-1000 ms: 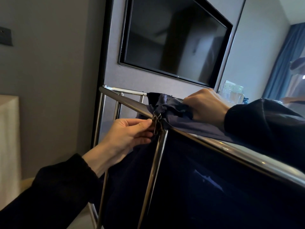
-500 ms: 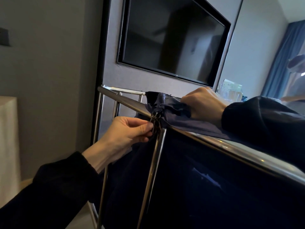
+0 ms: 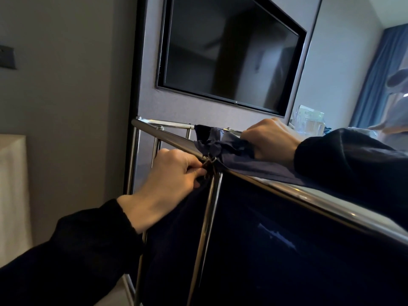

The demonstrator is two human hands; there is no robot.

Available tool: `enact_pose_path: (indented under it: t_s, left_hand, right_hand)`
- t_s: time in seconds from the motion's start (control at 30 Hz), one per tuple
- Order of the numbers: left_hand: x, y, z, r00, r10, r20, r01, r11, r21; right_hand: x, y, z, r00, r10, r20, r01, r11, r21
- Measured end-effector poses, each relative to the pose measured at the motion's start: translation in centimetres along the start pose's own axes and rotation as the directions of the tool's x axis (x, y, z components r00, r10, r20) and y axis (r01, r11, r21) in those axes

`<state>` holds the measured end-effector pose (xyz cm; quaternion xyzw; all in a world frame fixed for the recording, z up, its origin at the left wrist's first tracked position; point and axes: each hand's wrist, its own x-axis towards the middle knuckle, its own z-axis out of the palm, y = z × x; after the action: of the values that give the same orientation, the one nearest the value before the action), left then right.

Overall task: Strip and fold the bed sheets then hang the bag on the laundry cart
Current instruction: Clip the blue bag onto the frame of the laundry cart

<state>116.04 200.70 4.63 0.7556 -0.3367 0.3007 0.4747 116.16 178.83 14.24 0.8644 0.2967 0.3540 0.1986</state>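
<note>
Head camera caught your left hand (image 3: 174, 174) pinching the small metal clip (image 3: 209, 161) where the cart (image 3: 163, 134) rail met its upright post. Over that rail draped the navy bag (image 3: 249, 166), and your right hand (image 3: 271, 140) gripped its bunched edge on top.

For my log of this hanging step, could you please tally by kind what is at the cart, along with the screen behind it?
Hands: 2 (left hand, right hand)
Laundry bag: 1
Laundry cart: 1
Metal clip: 1
Television: 1
Total: 6
</note>
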Motion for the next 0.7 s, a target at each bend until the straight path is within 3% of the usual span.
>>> enact_pose_path:
  t_s: [0.2, 0.33, 0.43, 0.57, 0.7]
  left_hand:
    - [-1.1, -0.1, 0.7, 0.995, 0.04, -0.094, -0.043, 0.998, -0.034]
    - [-1.7, -0.2, 1.4, 0.985, -0.12, -0.123, 0.09, 0.97, -0.226]
    - [-1.8, 0.3, 1.7, 0.961, -0.273, -0.035, 0.237, 0.887, -0.395]
    - [-1.4, 0.0, 1.8, 0.873, -0.466, 0.141, 0.455, 0.679, -0.576]
    - [-1.4, -0.1, 2.3, 0.861, -0.494, 0.122, 0.455, 0.639, -0.621]
  right_hand:
    - [0.1, -0.1, -0.1, 0.998, 0.026, 0.057, -0.025, 1.0, -0.011]
    - [0.1, -0.4, -0.4, 0.995, 0.034, 0.093, -0.032, 0.999, -0.023]
    - [0.1, -0.5, -0.6, 0.994, 0.038, 0.101, -0.037, 0.999, -0.021]
    - [0.1, -0.4, -0.6, 0.991, 0.044, 0.123, -0.042, 0.999, -0.022]
    - [-0.1, -0.4, -0.4, 0.995, 0.021, 0.098, -0.023, 1.0, 0.011]
